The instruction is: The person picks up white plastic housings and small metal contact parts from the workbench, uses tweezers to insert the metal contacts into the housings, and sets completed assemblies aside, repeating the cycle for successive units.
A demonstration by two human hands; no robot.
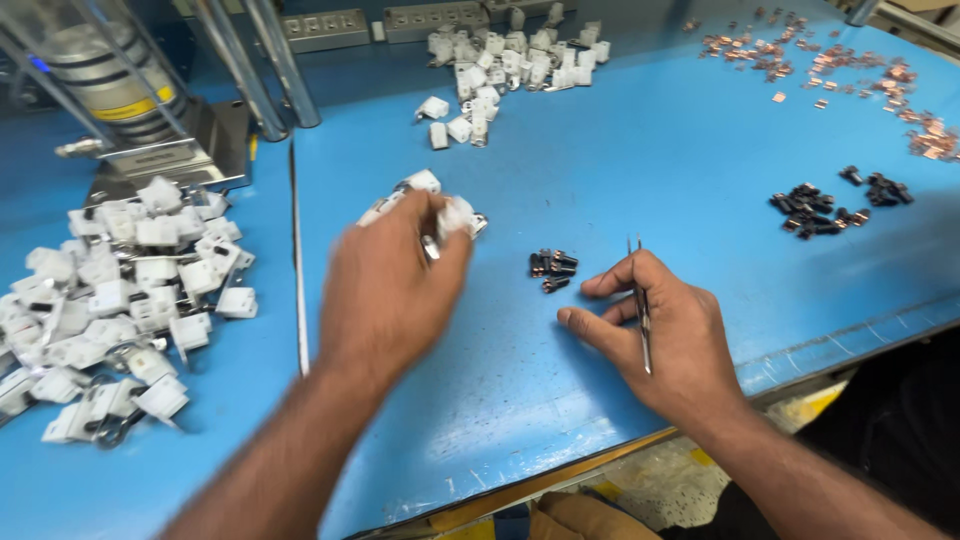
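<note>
A blue worktable fills the view, with a metal press-like machine standing at its far left corner. On the left side of the table lies a big heap of white plastic parts, and a second, smaller pile of white parts sits at the far middle, in front of grey socket strips along the back edge. The left hand, blurred with motion, is raised over the middle of the table and grasps a small white plastic part with a metal piece between thumb and fingertips. The right hand rests on the near right of the table, its fingers loosely closed around thin metal tweezers that point away from the person. Just left of the tweezer tips, between the two hands, lies a little cluster of dark screws. A larger scatter of dark screws lies further right, and copper-coloured bits are strewn across the far right corner.
</note>
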